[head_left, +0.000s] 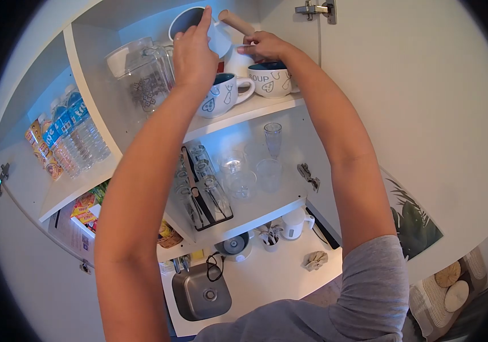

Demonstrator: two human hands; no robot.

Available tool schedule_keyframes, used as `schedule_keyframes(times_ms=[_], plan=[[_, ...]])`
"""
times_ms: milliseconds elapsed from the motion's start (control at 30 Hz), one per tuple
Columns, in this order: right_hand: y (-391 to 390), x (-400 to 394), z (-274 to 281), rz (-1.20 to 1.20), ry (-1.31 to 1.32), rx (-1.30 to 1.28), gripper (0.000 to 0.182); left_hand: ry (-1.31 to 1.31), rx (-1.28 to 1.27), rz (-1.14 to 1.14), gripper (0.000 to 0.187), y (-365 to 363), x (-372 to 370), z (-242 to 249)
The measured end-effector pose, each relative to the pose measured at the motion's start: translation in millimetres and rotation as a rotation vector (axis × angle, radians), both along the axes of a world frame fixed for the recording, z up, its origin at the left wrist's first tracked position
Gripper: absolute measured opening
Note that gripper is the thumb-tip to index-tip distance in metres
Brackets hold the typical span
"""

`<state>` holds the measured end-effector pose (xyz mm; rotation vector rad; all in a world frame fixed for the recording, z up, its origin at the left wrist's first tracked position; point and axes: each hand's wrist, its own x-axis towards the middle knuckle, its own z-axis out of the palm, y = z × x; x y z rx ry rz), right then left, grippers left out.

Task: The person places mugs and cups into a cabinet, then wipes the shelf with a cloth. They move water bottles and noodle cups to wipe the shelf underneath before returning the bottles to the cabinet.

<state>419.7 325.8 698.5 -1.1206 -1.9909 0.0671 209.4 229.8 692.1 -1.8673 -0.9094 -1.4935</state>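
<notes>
My left hand (195, 57) is closed on a tilted white pot (220, 43) with a dark interior, its index finger stretched along the side. A wooden handle (236, 23) sticks out by the pot, toward my right hand. With its fingers pinched, my right hand (264, 45) is at a white object (237, 61) on the upper shelf; exactly what it grips is hidden. Two patterned white soup mugs with dark teal insides stand below: one mug (215, 102) under my left wrist, the other mug (269, 80), marked SOUP, under my right hand.
A clear glass pitcher (144, 80) stands left of my left hand. Glasses (241, 182) and a black glass rack (215, 219) occupy the lower shelf. Water bottles (76, 134) fill the left compartment. An open cabinet door (421, 114) is at right. Below are a sink (184, 293) and a kettle (294, 225).
</notes>
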Motion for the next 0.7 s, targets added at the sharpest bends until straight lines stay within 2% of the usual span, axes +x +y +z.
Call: schedule_keyframes(times_ms=[33, 133, 267, 300, 333, 433, 467, 533, 633, 700], plan=[[4, 2, -1, -0.027, -0.154, 0.105, 0.034, 0.038, -0.063, 0.060, 0.074, -3, 0, 5], [-5, 1, 0, -0.038, -0.133, 0.005, 0.036, 0.113, -0.126, -0.003, 0.067, 11, -5, 30], [-12, 3, 1, -0.061, -0.131, -0.078, 0.037, 0.177, -0.191, 0.059, 0.063, 18, -5, 47], [-14, 3, 0, -0.053, -0.142, -0.067, 0.034, 0.187, -0.272, 0.059, 0.062, 20, -7, 49], [-13, 1, 0, -0.042, -0.153, -0.054, 0.032, 0.197, -0.352, 0.060, 0.061, 24, -9, 50], [-7, 0, 2, -0.034, -0.220, 0.017, 0.024, 0.298, -0.353, 0.163, 0.059, 34, -9, 48], [-1, -1, 0, -0.029, -0.218, 0.019, 0.024, 0.298, -0.352, 0.169, 0.059, 37, -9, 46], [7, -4, -4, 0.132, -0.096, 0.052, 0.027, 0.283, -0.372, 0.172, 0.059, 39, -8, 42], [10, -8, -2, 0.057, -0.178, 0.028, 0.029, 0.234, -0.362, 0.175, 0.051, 38, -4, 35], [9, -12, -5, 0.094, -0.106, 0.090, 0.031, 0.241, -0.368, 0.177, 0.051, 39, -2, 34]])
